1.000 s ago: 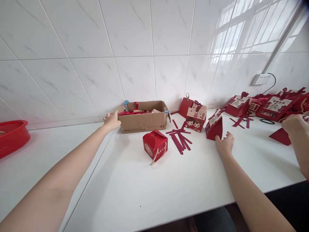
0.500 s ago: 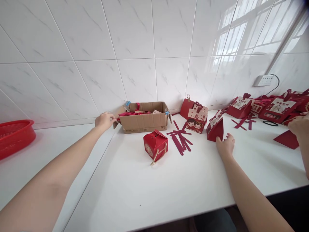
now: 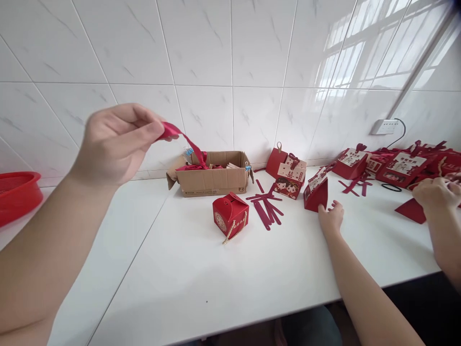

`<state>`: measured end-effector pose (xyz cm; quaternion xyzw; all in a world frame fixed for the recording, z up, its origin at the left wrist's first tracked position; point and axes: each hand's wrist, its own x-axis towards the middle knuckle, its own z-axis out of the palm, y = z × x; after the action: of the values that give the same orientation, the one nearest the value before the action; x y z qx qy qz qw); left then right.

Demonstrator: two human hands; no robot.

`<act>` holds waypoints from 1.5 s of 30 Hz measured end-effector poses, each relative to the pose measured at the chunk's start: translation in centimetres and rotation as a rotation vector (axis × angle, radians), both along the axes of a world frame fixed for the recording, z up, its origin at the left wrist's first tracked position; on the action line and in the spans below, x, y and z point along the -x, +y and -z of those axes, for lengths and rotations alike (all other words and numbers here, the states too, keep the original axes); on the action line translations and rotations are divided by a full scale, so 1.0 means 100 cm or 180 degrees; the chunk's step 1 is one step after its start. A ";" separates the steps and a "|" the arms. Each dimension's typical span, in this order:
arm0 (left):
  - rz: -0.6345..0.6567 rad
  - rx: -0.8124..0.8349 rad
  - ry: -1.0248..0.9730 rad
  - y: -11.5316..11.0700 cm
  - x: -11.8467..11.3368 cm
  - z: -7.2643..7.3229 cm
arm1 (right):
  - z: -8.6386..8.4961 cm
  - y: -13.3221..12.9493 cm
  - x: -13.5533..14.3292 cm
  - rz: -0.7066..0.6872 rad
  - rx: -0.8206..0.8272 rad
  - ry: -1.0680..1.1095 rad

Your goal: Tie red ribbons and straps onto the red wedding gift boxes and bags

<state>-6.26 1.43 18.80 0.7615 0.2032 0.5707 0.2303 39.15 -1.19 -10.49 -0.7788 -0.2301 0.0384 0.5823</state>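
Raised in front of the wall, my left hand (image 3: 122, 139) pinches the end of a red ribbon (image 3: 190, 143). The ribbon runs down into an open cardboard box (image 3: 212, 182), where more red ribbon lies. My right hand (image 3: 332, 217) rests on the table by a dark red triangular gift box (image 3: 317, 194), its thumb at the box's lower edge and its other fingers apart. A red gift box with rope handles (image 3: 230, 216) stands between my arms. Beside it lies a loose pile of dark red strips (image 3: 266, 206).
A red plastic basket (image 3: 21, 197) sits at the far left. Behind the strips stands a gift box with cartoon faces (image 3: 288, 185). Finished-looking gift boxes (image 3: 399, 168) crowd the right, where another person's hands (image 3: 437, 194) work over a red box (image 3: 412, 210). A socket (image 3: 385, 127) is on the wall.
My left hand has lifted up and toward me from the cardboard box's left end, drawing the ribbon out. My right hand stays by the triangular gift box. The view has shifted slightly.
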 end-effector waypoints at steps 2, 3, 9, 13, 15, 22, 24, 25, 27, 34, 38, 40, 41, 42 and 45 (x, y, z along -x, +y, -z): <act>0.0112 -0.0133 0.0034 -0.023 0.001 0.003 | -0.002 -0.001 0.001 0.0040 -0.0033 0.0012; 0.0162 -0.0130 0.0026 -0.030 0.003 0.007 | -0.003 -0.002 0.002 0.0059 -0.0049 0.0019; 0.0511 0.0777 -0.0333 -0.007 0.004 0.045 | -0.005 -0.007 0.003 0.0128 -0.0114 0.0085; 0.0315 0.1543 -0.0299 0.038 -0.009 0.105 | -0.004 -0.012 0.005 0.0158 -0.0161 0.0120; 0.0016 0.1825 -0.0104 0.055 -0.015 0.147 | -0.005 -0.017 0.009 0.0176 -0.0188 0.0103; -0.0029 0.2307 0.0240 0.081 -0.015 0.237 | -0.029 -0.048 0.044 0.0236 -0.0754 -0.0456; 0.0054 0.2283 0.0239 0.083 -0.010 0.227 | -0.049 -0.053 0.063 0.0113 -0.1218 -0.0719; 0.0079 0.2227 0.0255 0.081 -0.007 0.216 | -0.061 -0.054 0.075 -0.0044 -0.1389 -0.0781; 0.0132 0.2088 0.0321 0.069 -0.005 0.187 | -0.086 -0.053 0.105 -0.0619 -0.1631 -0.0775; 0.0940 0.1225 0.2101 -0.039 -0.031 0.110 | -0.132 -0.060 0.226 -0.4143 -0.0998 -0.0057; 0.0915 0.0878 0.2059 -0.061 -0.038 0.106 | -0.123 -0.072 0.243 -0.5111 -0.0571 0.1061; 0.0987 0.1024 0.1992 -0.055 -0.038 0.108 | -0.125 -0.076 0.234 -0.5193 -0.0177 0.1286; 0.0991 0.1100 0.1928 -0.049 -0.038 0.109 | -0.130 -0.076 0.227 -0.5158 0.0039 0.1253; 0.0932 0.1156 0.1832 -0.042 -0.039 0.112 | -0.138 -0.076 0.219 -0.5049 0.0191 0.1131; 0.0288 0.1070 0.1437 -0.017 -0.047 0.128 | -0.171 -0.074 0.193 -0.4378 0.0061 0.0562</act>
<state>-1.61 -0.31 6.02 0.8288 0.3070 0.3341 0.3275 19.83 -8.61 6.60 -0.4551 -0.6229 0.4640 0.4354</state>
